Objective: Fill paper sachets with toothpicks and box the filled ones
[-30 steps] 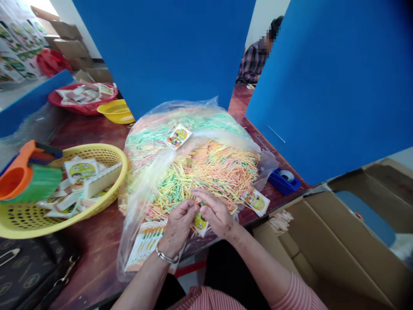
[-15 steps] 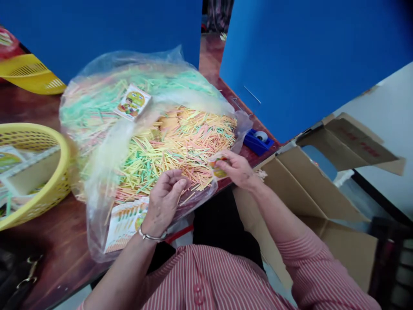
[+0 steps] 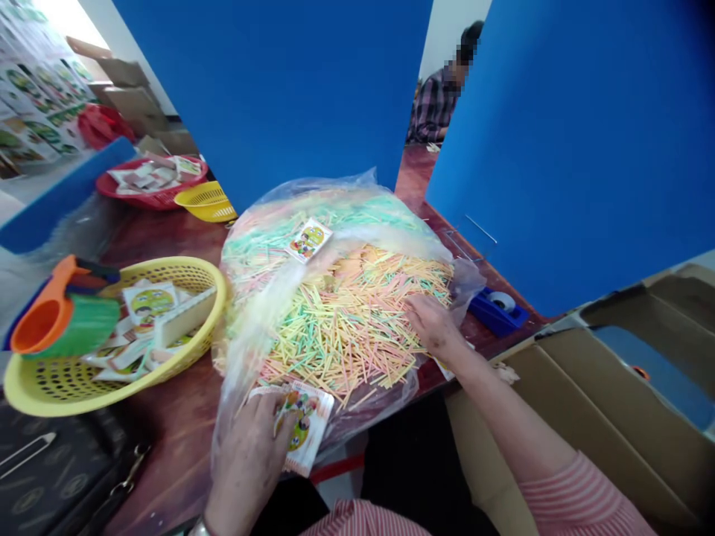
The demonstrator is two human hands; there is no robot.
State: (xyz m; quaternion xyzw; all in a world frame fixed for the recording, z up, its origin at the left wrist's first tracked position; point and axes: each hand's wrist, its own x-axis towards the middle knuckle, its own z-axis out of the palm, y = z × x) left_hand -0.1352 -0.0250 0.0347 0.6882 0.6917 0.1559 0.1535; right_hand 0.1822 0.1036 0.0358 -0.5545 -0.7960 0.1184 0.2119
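Observation:
Small candy-like sticks [image 3: 346, 335] in yellow, pink, orange and green form a heap on and under a clear plastic bag [image 3: 251, 320]. My right hand [image 3: 433, 325] rests on the right side of this heap, its fingertips partly hidden by blur and sticks. Beneath my right wrist, the edge of a printed packet [image 3: 445, 370] shows at the table's edge. At the front left, my left hand [image 3: 251, 447] is closed on a white printed packet [image 3: 313, 432] with a cartoon face, beside other packets. Another printed packet [image 3: 309, 240] lies atop the bag.
At left stands a yellow basket [image 3: 220, 320] holding packets, an orange scoop [image 3: 42, 324] and a green brush-like item. Behind it are a red basket [image 3: 161, 199] and a yellow one. Blue panels, a tape dispenser [image 3: 499, 311] and an open carton flank the right. A person sits beyond.
My left hand has moved down onto the packets and taken hold of one. My right hand has let go of its packet and reached onto the sticks. The view has swung left and up.

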